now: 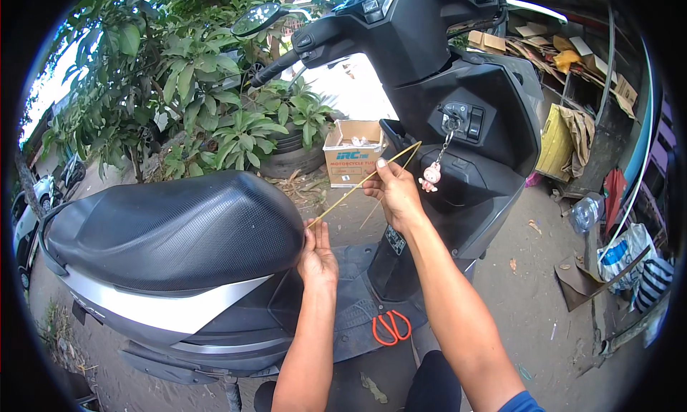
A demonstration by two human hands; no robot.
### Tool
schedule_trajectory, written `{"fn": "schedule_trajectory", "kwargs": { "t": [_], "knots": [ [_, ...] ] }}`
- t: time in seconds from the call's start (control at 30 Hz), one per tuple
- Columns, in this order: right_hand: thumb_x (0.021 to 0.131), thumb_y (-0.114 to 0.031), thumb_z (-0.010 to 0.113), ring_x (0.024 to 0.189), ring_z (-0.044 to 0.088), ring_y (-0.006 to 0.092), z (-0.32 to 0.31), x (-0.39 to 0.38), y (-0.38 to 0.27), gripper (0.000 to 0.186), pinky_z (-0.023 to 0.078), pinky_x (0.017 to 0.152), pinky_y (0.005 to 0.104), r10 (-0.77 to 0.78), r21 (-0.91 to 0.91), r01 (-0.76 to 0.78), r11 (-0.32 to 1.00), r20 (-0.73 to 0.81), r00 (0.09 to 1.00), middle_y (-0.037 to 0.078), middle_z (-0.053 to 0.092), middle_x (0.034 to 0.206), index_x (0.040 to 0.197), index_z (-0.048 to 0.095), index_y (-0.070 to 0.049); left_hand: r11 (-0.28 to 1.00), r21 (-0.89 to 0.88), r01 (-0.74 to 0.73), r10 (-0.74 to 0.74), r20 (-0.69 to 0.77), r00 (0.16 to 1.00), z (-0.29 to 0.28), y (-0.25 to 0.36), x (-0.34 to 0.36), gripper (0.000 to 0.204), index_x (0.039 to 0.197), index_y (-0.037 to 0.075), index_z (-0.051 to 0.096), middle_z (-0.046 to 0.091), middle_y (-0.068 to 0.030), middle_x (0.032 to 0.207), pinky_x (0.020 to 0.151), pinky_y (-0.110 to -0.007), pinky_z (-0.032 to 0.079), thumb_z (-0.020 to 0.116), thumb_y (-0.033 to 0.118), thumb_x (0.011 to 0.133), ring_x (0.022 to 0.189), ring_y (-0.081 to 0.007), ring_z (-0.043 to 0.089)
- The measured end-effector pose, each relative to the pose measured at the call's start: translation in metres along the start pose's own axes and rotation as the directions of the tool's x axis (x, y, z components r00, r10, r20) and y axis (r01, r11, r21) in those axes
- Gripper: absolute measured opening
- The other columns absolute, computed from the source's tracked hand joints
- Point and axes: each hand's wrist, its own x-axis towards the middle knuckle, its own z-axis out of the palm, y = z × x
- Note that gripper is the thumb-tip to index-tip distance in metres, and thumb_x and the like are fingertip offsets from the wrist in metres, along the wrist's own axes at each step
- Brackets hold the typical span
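A thin, bent yellow strand (351, 191) runs between my hands. My right hand (390, 194) pinches it in front of the scooter's leg shield, with its bent end just beyond. My left hand (317, 258) pinches the other end beside the front edge of the black seat (172, 229). Near my right hand a pink figure keychain (432, 174) hangs on a chain from the key in the ignition (453, 120). Red-handled scissors (391, 328) lie on the black footboard (329, 319).
A cardboard box (351, 165) sits on the ground behind the scooter, beside stacked tires (293, 162) and leafy plants (200, 76). To the right are piled flattened cardboard (587, 65), a plastic bottle (585, 215) and bags (630, 258). Handlebars (275, 69) reach across the top.
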Motion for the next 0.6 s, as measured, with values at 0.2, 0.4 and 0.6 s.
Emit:
{"fn": "schedule_trajectory", "kwargs": {
  "t": [0.2, 0.4, 0.6],
  "knots": [
    [0.103, -0.027, 0.051, 0.07, 0.06, 0.0127, -0.001, -0.001, 0.0, 0.028, 0.052, 0.067, 0.0271, 0.012, -0.006, -0.012, 1.0, 0.01, 1.0, 0.006, 0.062, 0.081, 0.096, 0.06, -0.002, 1.0, 0.006, -0.018, 0.018, 0.019, 1.0, -0.001, 0.001, -0.001, 0.017, 0.112, -0.003, 0.058, 0.064, -0.0161, 0.113, 0.104, -0.043, 0.052, 0.056, 0.002, 0.095, 0.107, -0.029, 0.065],
    [0.102, -0.028, 0.053, 0.073, 0.061, 0.0141, -0.002, -0.012, 0.002, 0.028, 0.052, 0.069, 0.028, 0.018, -0.015, -0.018, 1.0, 0.011, 1.0, 0.007, 0.063, 0.083, 0.097, 0.06, -0.002, 1.0, 0.013, -0.002, 0.002, -0.012, 1.0, -0.003, 0.006, -0.009, 0.018, 0.113, -0.003, 0.057, 0.064, -0.0159, 0.113, 0.103, -0.043, 0.052, 0.055, 0.001, 0.096, 0.108, -0.029, 0.065],
    [0.103, -0.03, 0.052, 0.07, 0.059, 0.0117, 0.004, -0.052, -0.018, 0.034, 0.05, 0.066, 0.0258, -0.119, -0.252, 0.142, 0.957, 0.106, 0.987, 0.006, 0.063, 0.08, 0.097, 0.063, 0.001, 0.961, 0.168, 0.221, -0.208, -0.093, 0.974, -0.004, 0.009, -0.038, 0.023, 0.102, -0.001, 0.061, 0.066, -0.0116, 0.104, 0.105, -0.045, 0.048, 0.058, 0.021, 0.098, 0.105, -0.0275, 0.064]
  ]
}}
